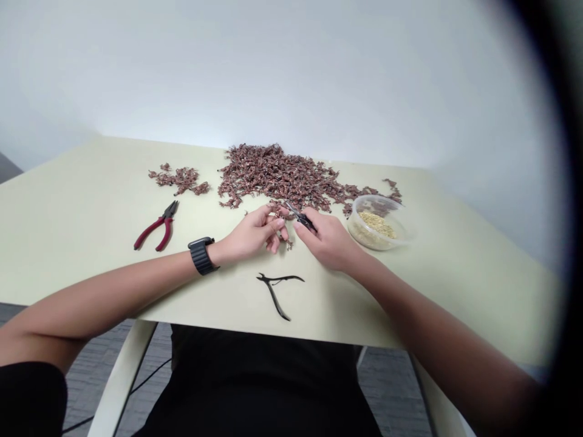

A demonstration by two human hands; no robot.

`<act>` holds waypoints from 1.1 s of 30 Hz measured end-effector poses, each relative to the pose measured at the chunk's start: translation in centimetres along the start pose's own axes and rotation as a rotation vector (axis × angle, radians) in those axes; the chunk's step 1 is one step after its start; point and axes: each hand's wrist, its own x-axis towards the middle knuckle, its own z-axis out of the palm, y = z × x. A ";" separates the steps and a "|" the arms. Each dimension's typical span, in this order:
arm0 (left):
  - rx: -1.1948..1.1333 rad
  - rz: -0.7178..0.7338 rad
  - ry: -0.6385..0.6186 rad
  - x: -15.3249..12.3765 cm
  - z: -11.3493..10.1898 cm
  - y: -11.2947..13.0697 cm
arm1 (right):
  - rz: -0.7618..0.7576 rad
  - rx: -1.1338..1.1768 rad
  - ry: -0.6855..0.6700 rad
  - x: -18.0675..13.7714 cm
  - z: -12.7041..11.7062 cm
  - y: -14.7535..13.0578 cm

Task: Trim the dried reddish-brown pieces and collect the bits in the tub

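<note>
My left hand [246, 235], with a dark watch [201, 255] at its wrist, is closed in a pinch on a small reddish-brown piece [279, 213]. The piece's exact shape is partly hidden by the fingers. My right hand [331, 241] grips a small hand tool [304, 220] with a dark handle and a metal tip. Its tip points up and left, close to the left fingers. Just beyond both hands spreads a large pile of similar reddish-brown pieces [282, 176]. Below the hands lies a pair of dark nippers [274, 294], handles apart.
Red-handled pliers [159, 226] lie on the pale table [82, 243] at left, under a smaller heap of brown pieces [181, 179]. A clear round tub [364, 240] holding small gold-coloured bits [378, 224] stands right of my right hand. A white wall [273, 73] rises behind.
</note>
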 end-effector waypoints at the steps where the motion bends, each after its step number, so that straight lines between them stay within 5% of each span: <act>1: 0.000 0.011 -0.008 0.0 -0.1 -0.1 | -0.010 -0.015 0.003 0.0 0.0 0.1; 10: 0.000 0.073 -0.027 0.0 -0.1 -0.3 | -0.100 -0.006 -0.080 -0.1 -0.4 0.0; 28: -0.004 0.079 0.005 -0.3 0.1 0.4 | -0.029 0.043 -0.120 0.0 -0.6 -0.2; 33: 0.252 0.158 0.054 -0.5 -0.2 0.5 | 0.118 0.431 -0.255 -0.2 -1.1 -0.8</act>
